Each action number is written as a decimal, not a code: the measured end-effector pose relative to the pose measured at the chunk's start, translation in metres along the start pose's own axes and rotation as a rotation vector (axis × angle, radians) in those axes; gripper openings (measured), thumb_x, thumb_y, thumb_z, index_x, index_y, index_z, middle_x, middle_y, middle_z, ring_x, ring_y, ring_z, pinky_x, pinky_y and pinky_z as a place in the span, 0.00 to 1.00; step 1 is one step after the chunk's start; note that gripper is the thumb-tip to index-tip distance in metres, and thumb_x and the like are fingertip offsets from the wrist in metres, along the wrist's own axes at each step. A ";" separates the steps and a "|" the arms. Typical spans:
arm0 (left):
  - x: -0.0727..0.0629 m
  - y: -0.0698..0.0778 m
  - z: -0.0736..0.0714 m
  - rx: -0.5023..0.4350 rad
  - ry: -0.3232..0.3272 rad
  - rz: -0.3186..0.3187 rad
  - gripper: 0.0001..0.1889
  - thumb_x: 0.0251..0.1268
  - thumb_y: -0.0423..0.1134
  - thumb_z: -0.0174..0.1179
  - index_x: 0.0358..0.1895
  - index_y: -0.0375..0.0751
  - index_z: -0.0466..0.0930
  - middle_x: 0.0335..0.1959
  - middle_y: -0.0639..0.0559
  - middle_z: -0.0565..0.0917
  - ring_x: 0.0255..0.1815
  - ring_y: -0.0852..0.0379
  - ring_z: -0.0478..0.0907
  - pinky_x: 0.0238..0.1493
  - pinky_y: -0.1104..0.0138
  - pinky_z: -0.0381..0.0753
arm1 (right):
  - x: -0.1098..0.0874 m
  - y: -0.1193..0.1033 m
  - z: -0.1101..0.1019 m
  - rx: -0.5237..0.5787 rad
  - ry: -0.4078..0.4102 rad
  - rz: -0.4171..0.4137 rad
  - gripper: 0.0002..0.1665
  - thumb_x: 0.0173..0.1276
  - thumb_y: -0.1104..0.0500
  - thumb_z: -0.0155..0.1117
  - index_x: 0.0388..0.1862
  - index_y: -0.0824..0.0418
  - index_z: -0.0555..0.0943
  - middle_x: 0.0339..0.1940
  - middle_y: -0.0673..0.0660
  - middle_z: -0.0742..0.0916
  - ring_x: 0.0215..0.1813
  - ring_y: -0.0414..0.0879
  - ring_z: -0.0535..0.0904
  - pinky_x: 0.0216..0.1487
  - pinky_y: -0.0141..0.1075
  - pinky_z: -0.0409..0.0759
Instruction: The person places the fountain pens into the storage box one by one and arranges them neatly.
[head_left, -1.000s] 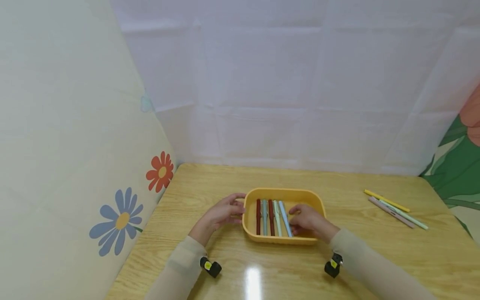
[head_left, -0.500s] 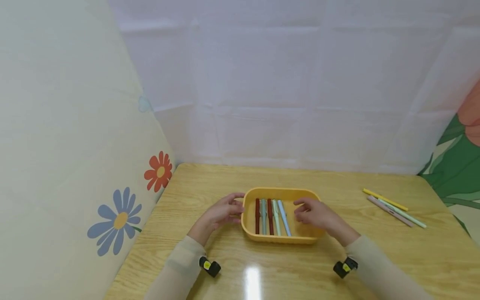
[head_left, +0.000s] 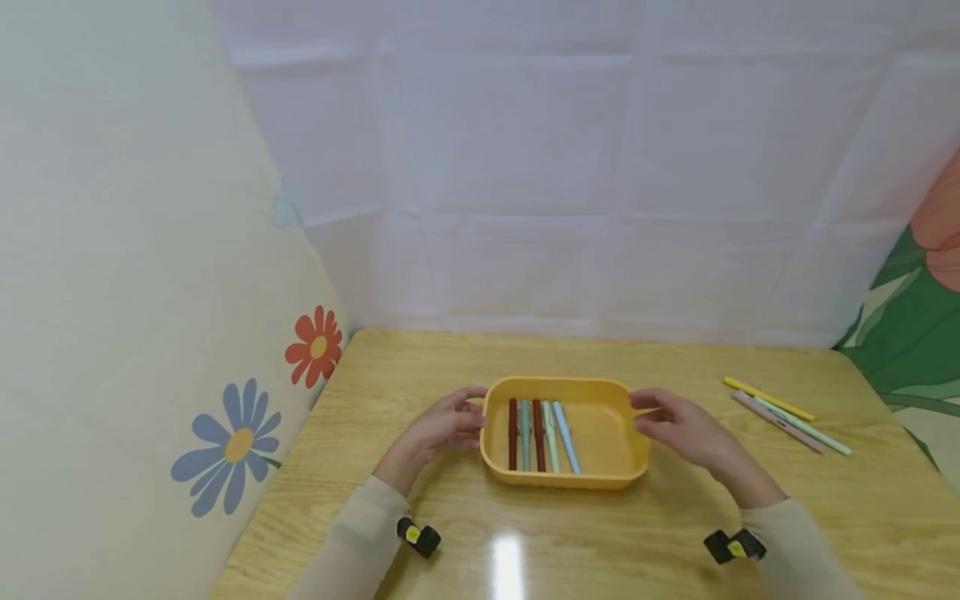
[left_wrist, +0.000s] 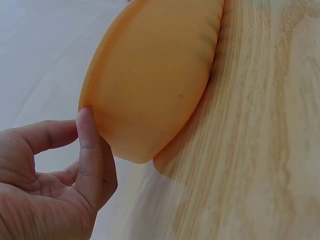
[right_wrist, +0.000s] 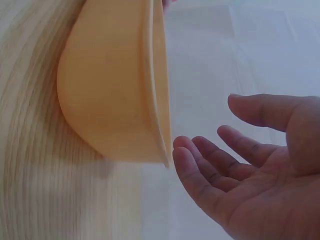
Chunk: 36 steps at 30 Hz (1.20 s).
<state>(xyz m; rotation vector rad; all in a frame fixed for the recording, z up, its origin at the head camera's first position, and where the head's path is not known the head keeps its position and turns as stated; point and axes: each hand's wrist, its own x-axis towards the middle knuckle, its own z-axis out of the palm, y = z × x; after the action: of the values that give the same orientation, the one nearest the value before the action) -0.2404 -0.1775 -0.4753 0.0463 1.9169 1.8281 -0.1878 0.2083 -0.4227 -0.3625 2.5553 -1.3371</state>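
A yellow plastic tray (head_left: 603,481) stands on the wooden table. Inside it several pens lie side by side towards the left: a dark red pen (head_left: 513,437), a grey-blue one, another dark red one, a pale green one and a light blue pen (head_left: 567,437). At the tray's left end my left hand (head_left: 447,425) pinches the rim between thumb and finger; the left wrist view shows the fingertips meeting at the edge. By the right end is my right hand (head_left: 690,429), fingers spread and loosely bent. In the right wrist view its fingertips are close beside the rim, holding nothing.
On the table to the right lie a yellow pen (head_left: 765,397), a mauve pen (head_left: 776,422) and a pale green pen (head_left: 825,437), the last two crossing. White cloth (head_left: 525,208) hangs behind the table, and a flowered sheet (head_left: 150,292) borders its left side.
My right hand has come away from beside the light blue pen, out of the tray, and moved right to its right end. The left hand stays at the left rim.
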 end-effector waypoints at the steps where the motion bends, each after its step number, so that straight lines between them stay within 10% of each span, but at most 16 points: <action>1: 0.000 0.000 0.000 -0.002 0.000 0.001 0.29 0.70 0.28 0.57 0.73 0.39 0.63 0.50 0.41 0.76 0.41 0.54 0.79 0.38 0.63 0.86 | -0.002 0.001 -0.003 -0.006 0.011 -0.003 0.30 0.77 0.55 0.60 0.71 0.68 0.69 0.68 0.69 0.77 0.64 0.62 0.77 0.60 0.53 0.80; 36: -0.002 -0.001 -0.001 0.011 -0.013 0.015 0.29 0.70 0.29 0.57 0.73 0.38 0.63 0.49 0.42 0.77 0.40 0.55 0.80 0.37 0.64 0.86 | -0.032 0.092 -0.074 -0.286 0.225 0.085 0.37 0.79 0.56 0.57 0.74 0.79 0.58 0.72 0.85 0.60 0.67 0.81 0.64 0.62 0.69 0.70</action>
<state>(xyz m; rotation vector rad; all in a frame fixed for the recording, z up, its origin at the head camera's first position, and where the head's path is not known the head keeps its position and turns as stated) -0.2391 -0.1789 -0.4756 0.0757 1.9232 1.8221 -0.1911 0.3262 -0.4549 -0.1562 2.9212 -1.0352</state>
